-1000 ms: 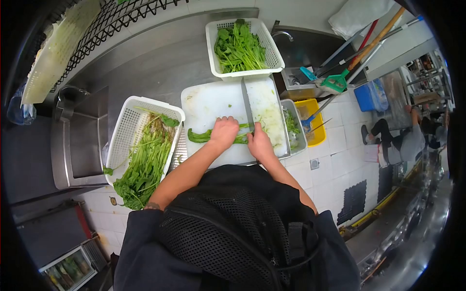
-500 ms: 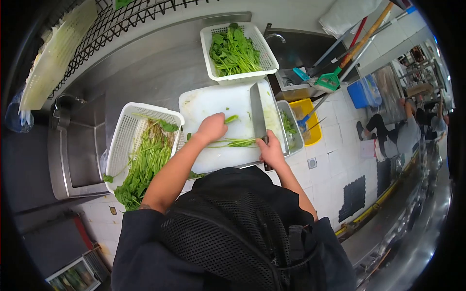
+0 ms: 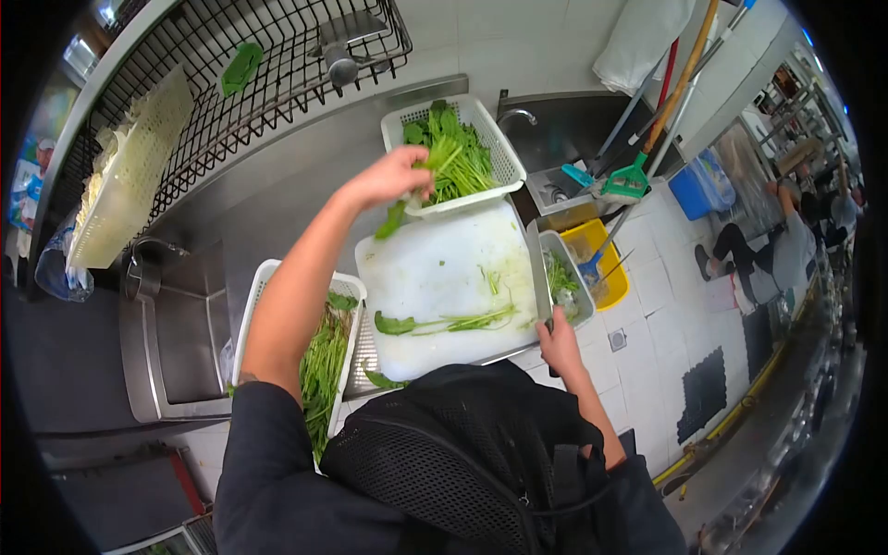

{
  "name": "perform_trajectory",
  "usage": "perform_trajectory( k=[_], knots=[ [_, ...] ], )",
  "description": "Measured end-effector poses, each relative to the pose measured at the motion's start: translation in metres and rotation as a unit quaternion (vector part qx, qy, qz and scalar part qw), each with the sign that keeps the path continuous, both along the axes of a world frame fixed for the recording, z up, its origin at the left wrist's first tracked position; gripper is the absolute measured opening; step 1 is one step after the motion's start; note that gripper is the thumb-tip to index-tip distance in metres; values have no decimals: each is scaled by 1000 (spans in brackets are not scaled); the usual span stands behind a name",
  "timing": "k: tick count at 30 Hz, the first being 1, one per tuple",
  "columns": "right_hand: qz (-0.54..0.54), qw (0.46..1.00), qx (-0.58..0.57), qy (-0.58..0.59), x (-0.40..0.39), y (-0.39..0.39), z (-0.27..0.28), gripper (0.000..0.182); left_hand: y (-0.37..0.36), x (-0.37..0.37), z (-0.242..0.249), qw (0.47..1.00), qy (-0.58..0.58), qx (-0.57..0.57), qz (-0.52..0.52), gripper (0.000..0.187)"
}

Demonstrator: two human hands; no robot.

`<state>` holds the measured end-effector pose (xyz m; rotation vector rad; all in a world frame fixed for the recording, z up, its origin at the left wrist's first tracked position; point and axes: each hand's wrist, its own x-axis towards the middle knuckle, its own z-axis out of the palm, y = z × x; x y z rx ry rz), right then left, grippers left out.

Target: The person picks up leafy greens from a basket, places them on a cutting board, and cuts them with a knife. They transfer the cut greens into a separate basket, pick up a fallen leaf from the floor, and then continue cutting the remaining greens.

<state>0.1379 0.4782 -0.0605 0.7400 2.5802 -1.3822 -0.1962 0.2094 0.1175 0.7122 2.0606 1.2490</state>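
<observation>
My left hand [image 3: 393, 176] is closed around a bunch of leafy greens, at the near left rim of a white perforated basket [image 3: 507, 157]. Cut greens [image 3: 462, 176] with their stems fill that basket. A leaf hangs below my fingers over the board. At the board's right edge, my right hand [image 3: 561, 344] grips the dark handle of a large kitchen knife [image 3: 539, 268], its blade seen almost edge-on. On the white cutting board [image 3: 416, 282] lie a few long green stems [image 3: 472, 321] with a leaf, plus small scraps.
Left of the board, a second white basket [image 3: 259, 287] holds long uncut greens [image 3: 324, 370]. Beyond it is a steel sink [image 3: 190, 324]. To the right stand a tray of trimmings [image 3: 578, 301] and a yellow bin [image 3: 615, 282]. A wire rack [image 3: 277, 74] hangs above; another person [image 3: 791, 245] is far right.
My left hand has moved from the board up to the far basket with greens. My right hand has drawn the knife to the board's right edge. The view has shifted.
</observation>
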Motion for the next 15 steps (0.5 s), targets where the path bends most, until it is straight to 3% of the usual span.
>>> perform_trajectory(
  k=[1, 2, 4, 5, 8, 11, 15],
  knots=[
    [17, 998, 53, 42, -2, -2, -2, 29, 9, -13, 10, 990, 132, -42, 10, 11],
    [11, 998, 29, 56, -2, -2, -2, 31, 20, -23, 17, 990, 134, -43, 11, 11],
    [9, 996, 36, 84, -3, -3, -9, 29, 37, -38, 23, 924, 363, -116, 39, 20],
    [4, 993, 44, 110, -3, -3, -12, 27, 38, -42, 17, 923, 364, -118, 38, 20],
    [2, 996, 17, 91, -3, 3, -15, 27, 43, -59, -37, 861, 490, -136, -15, 46],
    [8, 999, 22, 39, -3, 5, -2, 36, 30, -37, -82, 882, 465, -55, 50, 52],
    [19, 998, 46, 44, -5, 2, 0, 37, -8, 47, -132, 919, 333, 5, 212, 26]
  ],
)
